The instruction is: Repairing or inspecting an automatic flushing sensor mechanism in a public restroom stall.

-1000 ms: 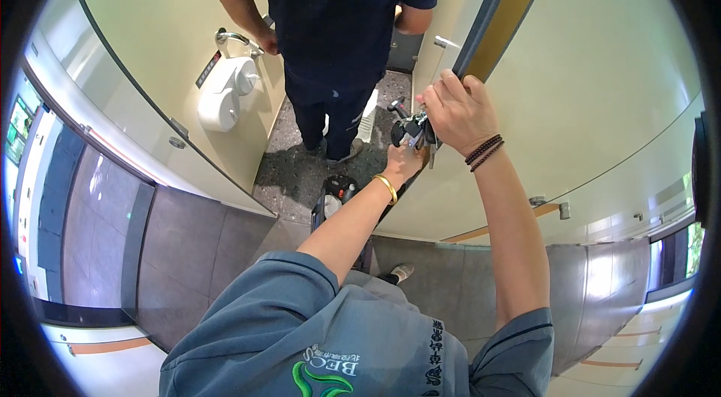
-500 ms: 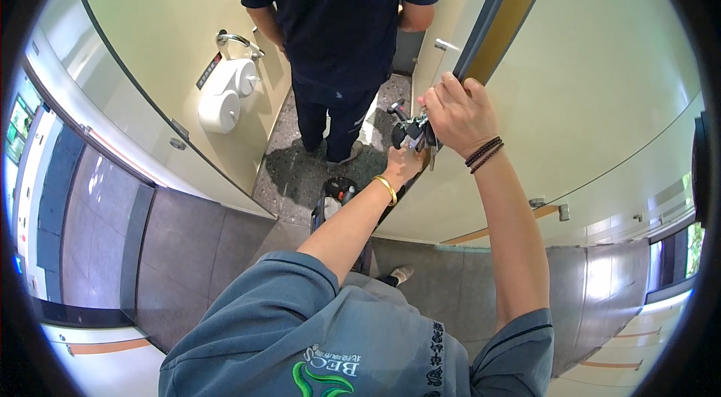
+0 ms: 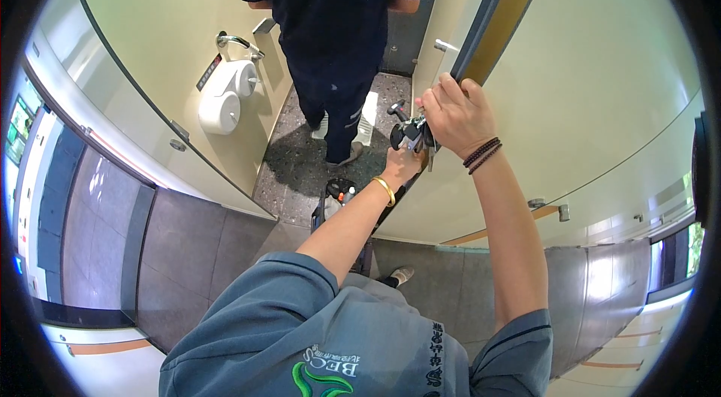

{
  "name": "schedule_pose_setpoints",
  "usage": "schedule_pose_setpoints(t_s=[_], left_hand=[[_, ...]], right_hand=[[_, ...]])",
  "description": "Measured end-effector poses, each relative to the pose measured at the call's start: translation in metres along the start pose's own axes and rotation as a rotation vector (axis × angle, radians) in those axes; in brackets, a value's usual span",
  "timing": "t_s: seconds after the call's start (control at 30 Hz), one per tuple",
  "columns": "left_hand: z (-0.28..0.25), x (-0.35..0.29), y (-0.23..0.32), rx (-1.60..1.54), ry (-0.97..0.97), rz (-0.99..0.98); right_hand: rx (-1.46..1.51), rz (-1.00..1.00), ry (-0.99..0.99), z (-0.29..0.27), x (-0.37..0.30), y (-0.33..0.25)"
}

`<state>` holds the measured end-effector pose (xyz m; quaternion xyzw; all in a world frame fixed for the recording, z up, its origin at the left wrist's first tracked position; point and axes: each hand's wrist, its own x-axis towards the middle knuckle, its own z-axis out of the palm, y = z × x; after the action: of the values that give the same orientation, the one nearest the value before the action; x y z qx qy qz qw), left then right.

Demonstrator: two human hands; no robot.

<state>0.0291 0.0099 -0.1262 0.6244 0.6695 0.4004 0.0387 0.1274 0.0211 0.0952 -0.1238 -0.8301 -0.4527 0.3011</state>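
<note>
My right hand [image 3: 455, 113] is closed at the top of a stall door [image 3: 496, 29], its fingers wrapped round the door's edge. A bunch of keys [image 3: 411, 131] with dark fobs hangs beside that hand; which hand bears its weight, I cannot tell. Just below the keys, my left hand [image 3: 404, 165] is at the door's edge. Its fingers are bent and partly covered by the keys, so what they grip is hidden. A gold bangle [image 3: 385, 190] circles the left wrist, and dark beads [image 3: 483, 154] circle the right one.
Inside the stall stands a person in dark blue [image 3: 330, 29], back toward me, near a white squat toilet [image 3: 366, 126]. A white paper dispenser [image 3: 227, 100] and a grab rail [image 3: 240, 42] are on the left wall. Below my left forearm stands a black caddy [image 3: 338, 194] with bottles.
The person in the stall has stepped and turned slightly, leaving more of the squat toilet and back wall visible. My hands have hardly moved.
</note>
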Motion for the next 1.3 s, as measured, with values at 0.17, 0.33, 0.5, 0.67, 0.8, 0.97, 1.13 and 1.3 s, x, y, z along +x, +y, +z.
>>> schedule_pose_setpoints(t_s=[0.17,0.33,0.5,0.67,0.8,0.97,1.13,1.3], left_hand=[[0.024,0.004,-0.026,0.153,-0.081,0.043],[0.025,-0.001,-0.022,-0.061,0.049,0.053],[0.012,0.000,-0.015,0.127,-0.136,0.042],[-0.019,0.001,0.013,-0.084,-0.174,0.044],[-0.019,0.002,0.004,-0.219,-0.005,0.110],[-0.017,0.002,0.007,-0.142,-0.076,0.074],[-0.006,0.001,-0.008,0.017,-0.188,0.054],[0.014,0.002,-0.015,0.072,-0.218,-0.002]], right_hand=[[0.006,-0.008,0.026,-0.004,0.009,-0.001],[0.020,-0.001,0.026,-0.004,0.005,0.001],[0.032,-0.007,0.059,-0.003,0.007,-0.001],[0.037,0.002,0.053,-0.001,0.003,0.000],[0.054,-0.004,0.050,-0.002,0.009,-0.001],[0.041,0.002,0.047,-0.001,0.004,0.000],[0.046,0.002,0.043,-0.003,0.007,-0.001],[0.046,0.004,0.032,-0.004,0.005,0.000]])
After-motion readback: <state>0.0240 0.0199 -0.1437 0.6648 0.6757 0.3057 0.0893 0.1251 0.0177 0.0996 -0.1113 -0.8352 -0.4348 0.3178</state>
